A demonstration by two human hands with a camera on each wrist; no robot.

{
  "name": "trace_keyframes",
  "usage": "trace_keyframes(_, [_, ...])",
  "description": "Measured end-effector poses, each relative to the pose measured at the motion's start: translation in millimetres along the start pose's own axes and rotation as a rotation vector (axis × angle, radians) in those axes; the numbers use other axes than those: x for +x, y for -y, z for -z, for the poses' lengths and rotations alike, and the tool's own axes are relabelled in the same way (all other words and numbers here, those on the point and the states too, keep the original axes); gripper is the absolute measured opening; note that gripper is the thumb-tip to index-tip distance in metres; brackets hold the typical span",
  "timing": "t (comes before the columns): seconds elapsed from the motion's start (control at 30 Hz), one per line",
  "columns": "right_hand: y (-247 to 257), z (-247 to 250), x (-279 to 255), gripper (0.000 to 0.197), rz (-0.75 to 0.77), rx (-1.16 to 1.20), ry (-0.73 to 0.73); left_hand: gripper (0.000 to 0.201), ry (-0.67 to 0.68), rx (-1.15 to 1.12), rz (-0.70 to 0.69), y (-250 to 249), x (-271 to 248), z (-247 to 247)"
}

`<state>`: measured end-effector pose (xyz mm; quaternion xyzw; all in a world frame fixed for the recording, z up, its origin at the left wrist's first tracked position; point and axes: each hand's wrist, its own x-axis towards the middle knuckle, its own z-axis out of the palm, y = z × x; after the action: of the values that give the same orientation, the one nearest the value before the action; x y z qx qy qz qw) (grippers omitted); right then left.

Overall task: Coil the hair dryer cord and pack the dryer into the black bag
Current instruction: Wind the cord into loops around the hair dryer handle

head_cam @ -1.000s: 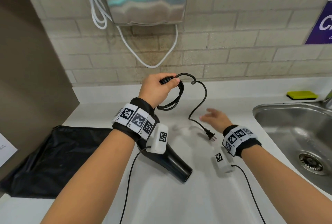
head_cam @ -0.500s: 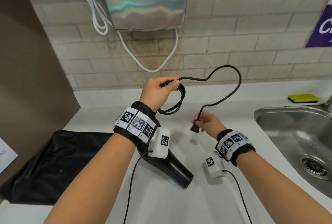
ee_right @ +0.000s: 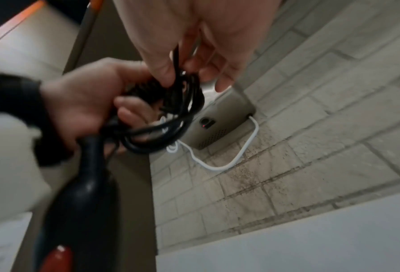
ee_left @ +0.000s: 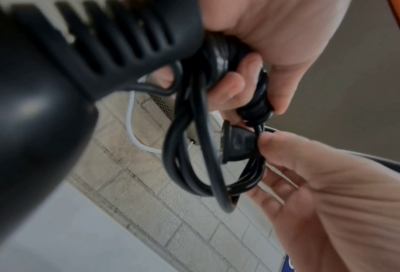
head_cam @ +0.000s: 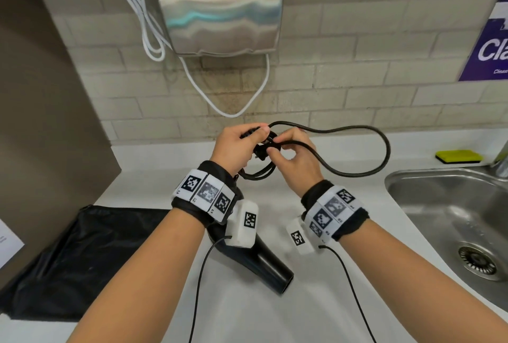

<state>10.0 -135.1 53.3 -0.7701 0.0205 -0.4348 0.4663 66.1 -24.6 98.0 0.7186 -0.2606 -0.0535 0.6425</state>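
1. Both hands hold the black cord [head_cam: 357,133] up over the white counter [head_cam: 247,315].
2. The left hand [head_cam: 233,150] has its fingers curled round the end of the hair dryer [head_cam: 264,263] handle and round a few loops of cord that hang under it.
3. The right hand [head_cam: 297,158] pinches the plug [ee_left: 238,143] between thumb and fingertips, right next to the left hand.
4. From the left wrist view, the plug sits against the loops, close to the left thumb.
5. One big loose loop of cord swings out to the right, toward the sink [head_cam: 450,221], and comes back to the hands.
6. The hair dryer hangs down under the left wrist, with its round mouth pointing down and to the right. I cannot tell if it touches the counter.
7. The black bag [head_cam: 82,254] lies flat on the counter at the left, next to a brown wall. It is near the dryer.
8. A shiny hand dryer [head_cam: 220,10] with a white cable [head_cam: 228,111] is on the brick wall, and a yellow sponge [head_cam: 457,155] sits behind the sink.
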Motion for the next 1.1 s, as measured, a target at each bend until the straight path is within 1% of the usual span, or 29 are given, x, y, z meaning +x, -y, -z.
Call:
trace_keyframes(0.1, [0.3,-10.6,2.8,0.02,0.05,-0.026,-0.024,0.015,0.019,-0.036,0.029,1.4,1.9,2.4])
trace_keyframes(0.13, [0.4,-13.2,4.6,0.023,0.06,-0.024,-0.032,0.016,0.029,-0.05,0.032,1.2,2.2,3.1])
trace_keyframes(0.2, [-1.5,-17.9,8.1,0.033,0.084,-0.018,-0.047,0.022,0.053,-0.064,0.035,0.4,1.7,3.6])
trace_keyframes(0.27, [-3.9,-20.7,11.3,0.033,0.131,-0.005,-0.045,0.025,0.078,-0.061,0.034,0.2,2.1,4.8])
trace_keyframes(0.3, [-5.0,-21.0,11.7,0.03,0.135,-0.008,-0.025,0.026,0.092,-0.046,0.028,0.2,3.0,6.4])
trace_keyframes(0.37, [-8.7,-20.2,10.2,0.022,0.06,-0.009,0.065,0.028,0.143,0.034,-0.002,-1.2,4.1,11.0])
trace_keyframes(0.43, [-12.1,-17.2,7.3,0.03,-0.026,-0.038,0.158,0.028,0.213,0.111,-0.031,-2.6,4.3,14.0])
trace_keyframes(0.5, [-12.3,-14.6,4.6,0.037,-0.02,-0.07,0.221,0.027,0.235,0.139,-0.044,-3.9,3.1,13.5])
trace_keyframes(0.53, [-12.5,-14.3,4.5,0.039,-0.007,-0.072,0.236,0.026,0.22,0.139,-0.036,-4.7,1.6,11.9])
trace_keyframes(0.6, [-12.7,-13.4,4.8,0.04,-0.045,-0.061,0.27,0.029,0.166,0.117,-0.012,-2.5,0.5,9.3])
trace_keyframes(0.7, [-22.4,-7.4,1.3,0.025,-0.07,-0.074,0.369,0.027,0.052,-0.009,0.041,0.9,1.0,10.6])
trace_keyframes(0.77, [-35.9,1.5,-4.1,0.026,-0.093,-0.144,0.434,0.026,-0.019,-0.11,0.083,1.6,1.7,14.3])
trace_keyframes(0.83, [-55.0,12.2,-8.6,0.028,-0.196,-0.272,0.426,0.025,-0.043,-0.146,0.09,1.9,0.6,17.7])
trace_keyframes(0.87, [-66.5,18.1,-10.7,0.03,-0.28,-0.364,0.41,0.023,-0.04,-0.15,0.084,1.8,-0.9,18.8])
trace_keyframes(0.9, [-78.5,24.7,-13.4,0.032,-0.376,-0.487,0.428,0.022,-0.033,-0.151,0.073,1.9,-2.3,19.7])
trace_keyframes(0.97, [-98.9,35.9,-22.6,0.035,-0.601,-0.788,0.602,0.023,-0.02,-0.157,0.051,1.9,-5.0,19.9])
trace_keyframes(1.0, [-109.1,40.2,-28.0,0.036,-0.687,-0.902,0.682,0.023,-0.021,-0.158,0.047,1.7,-6.2,19.2])
trace_keyframes(1.03, [-114.7,44.3,-33.2,0.038,-0.73,-0.987,0.75,0.022,-0.028,-0.16,0.046,2.2,-6.5,18.0])
trace_keyframes(1.07, [-116.4,47.5,-36.7,0.039,-0.757,-1.02,0.817,0.021,-0.04,-0.168,0.049,2.5,-6.6,16.4])
trace_keyframes(1.1, [-118.9,50.4,-39.0,0.039,-0.774,-1.013,0.842,0.02,-0.056,-0.179,0.053,2.9,-6.4,14.8])
